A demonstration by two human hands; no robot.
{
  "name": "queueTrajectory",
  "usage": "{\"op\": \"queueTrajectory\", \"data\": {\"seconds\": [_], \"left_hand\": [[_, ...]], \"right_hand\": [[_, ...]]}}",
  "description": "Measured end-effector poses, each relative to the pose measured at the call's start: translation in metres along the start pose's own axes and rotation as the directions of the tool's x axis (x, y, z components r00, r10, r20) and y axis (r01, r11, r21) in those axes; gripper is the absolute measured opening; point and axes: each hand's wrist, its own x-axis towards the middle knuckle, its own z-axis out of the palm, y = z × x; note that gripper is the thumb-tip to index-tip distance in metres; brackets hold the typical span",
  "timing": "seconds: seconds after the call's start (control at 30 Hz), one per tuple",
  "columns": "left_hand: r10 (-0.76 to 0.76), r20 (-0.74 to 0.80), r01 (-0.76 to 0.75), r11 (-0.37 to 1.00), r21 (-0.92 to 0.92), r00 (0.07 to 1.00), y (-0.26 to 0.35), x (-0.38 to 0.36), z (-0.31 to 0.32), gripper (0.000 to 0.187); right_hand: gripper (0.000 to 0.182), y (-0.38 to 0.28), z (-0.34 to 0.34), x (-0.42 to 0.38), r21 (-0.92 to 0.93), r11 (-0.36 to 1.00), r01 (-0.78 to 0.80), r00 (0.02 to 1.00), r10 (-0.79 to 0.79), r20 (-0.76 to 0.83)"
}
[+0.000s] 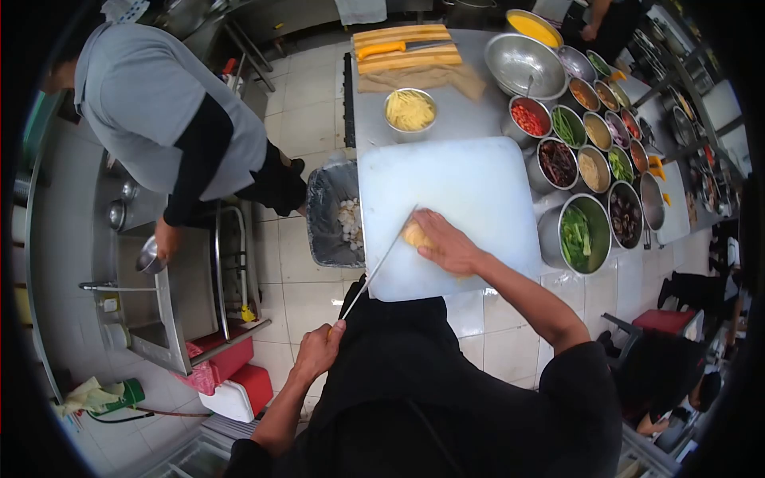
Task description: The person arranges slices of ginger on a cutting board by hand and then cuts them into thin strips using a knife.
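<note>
A pale yellow piece of food (414, 234) lies on the white cutting board (486, 179), pressed under the fingers of my right hand (450, 243). My left hand (321, 348) is closed around the handle of a long knife (370, 273) at the board's near left side. The blade slants up and to the right, its tip beside the food and my right fingertips. Just beyond the board stands a metal bowl of yellow strips (409, 110).
Metal pots of vegetables (575, 237) line the board's right side. A striped wooden board (406, 48) with an orange-handled knife is at the back. A lined bin (333, 211) stands left of the board. A co-worker (159, 103) holds a small bowl at a sink.
</note>
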Motion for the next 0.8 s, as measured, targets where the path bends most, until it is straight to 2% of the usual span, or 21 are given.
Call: {"op": "queueTrajectory", "data": {"seconds": [0.03, 0.07, 0.1, 0.17, 0.27, 0.3, 0.37, 0.43, 0.5, 0.53, 0.6, 0.63, 0.7, 0.73, 0.8], "left_hand": [[0.006, -0.012, -0.007, 0.999, -0.038, 1.000, -0.006, 0.005, 0.001, 0.065], [0.010, -0.023, -0.012, 0.997, -0.078, 1.000, -0.010, 0.007, 0.003, 0.065], [0.015, -0.011, -0.016, 0.997, -0.075, 1.000, -0.011, 0.008, 0.002, 0.065], [0.067, -0.056, -0.070, 0.996, -0.063, 0.996, -0.010, 0.013, -0.003, 0.065], [0.101, -0.069, -0.107, 0.990, -0.095, 0.993, -0.005, 0.023, -0.008, 0.065], [0.111, -0.084, -0.120, 0.986, -0.117, 0.990, -0.006, 0.027, -0.009, 0.065], [0.125, -0.089, -0.135, 0.983, -0.121, 0.988, -0.012, 0.038, -0.008, 0.065], [0.133, -0.092, -0.145, 0.980, -0.135, 0.987, -0.015, 0.046, -0.008, 0.066], [0.125, -0.100, -0.143, 0.970, -0.198, 0.987, -0.016, 0.053, -0.009, 0.066], [0.131, -0.094, -0.148, 0.968, -0.201, 0.987, -0.018, 0.056, -0.009, 0.066], [0.138, -0.084, -0.154, 0.960, -0.235, 0.987, -0.021, 0.064, -0.010, 0.067], [0.151, -0.077, -0.165, 0.958, -0.233, 0.985, -0.023, 0.069, -0.010, 0.067], [0.163, -0.071, -0.176, 0.953, -0.246, 0.984, -0.024, 0.078, -0.011, 0.068], [0.174, -0.063, -0.185, 0.952, -0.246, 0.983, -0.024, 0.080, -0.012, 0.068], [0.181, -0.053, -0.188, 0.954, -0.234, 0.982, -0.020, 0.083, -0.018, 0.068]], "right_hand": [[0.066, -0.001, -0.014, 0.004, 0.337, 0.932, -0.137, 0.991, 0.129, 0.048], [0.064, 0.002, -0.026, 0.008, 0.625, 0.736, -0.261, 0.964, 0.231, 0.132], [0.064, 0.013, -0.031, 0.012, 0.624, 0.733, -0.273, 0.961, 0.244, 0.133], [0.062, 0.036, -0.041, 0.016, 0.755, 0.625, -0.200, 0.936, 0.350, -0.042], [0.041, 0.046, -0.063, 0.001, 0.683, 0.679, -0.268, 0.799, 0.553, -0.235], [0.041, 0.041, -0.064, -0.009, 0.683, 0.678, -0.271, 0.793, 0.559, -0.241], [0.037, 0.016, -0.060, -0.037, 0.348, 0.832, -0.432, 0.725, 0.550, -0.414], [0.038, 0.005, -0.035, -0.067, 0.301, 0.857, -0.418, 0.726, 0.514, -0.457], [0.039, -0.018, -0.020, -0.088, 0.387, 0.773, -0.502, 0.657, 0.632, -0.411], [0.039, -0.028, -0.013, -0.094, 0.382, 0.772, -0.508, 0.653, 0.634, -0.413], [0.044, -0.046, 0.002, -0.097, 0.380, 0.699, -0.605, 0.559, 0.713, -0.423], [0.044, -0.054, 0.007, -0.093, 0.377, 0.695, -0.612, 0.548, 0.717, -0.431], [0.050, -0.067, 0.016, -0.082, 0.362, 0.646, -0.673, 0.418, 0.735, -0.534], [0.056, -0.066, 0.022, -0.080, 0.342, 0.650, -0.679, 0.418, 0.725, -0.548], [0.055, -0.059, 0.029, -0.080, 0.347, 0.643, -0.683, 0.403, 0.728, -0.554]]}}
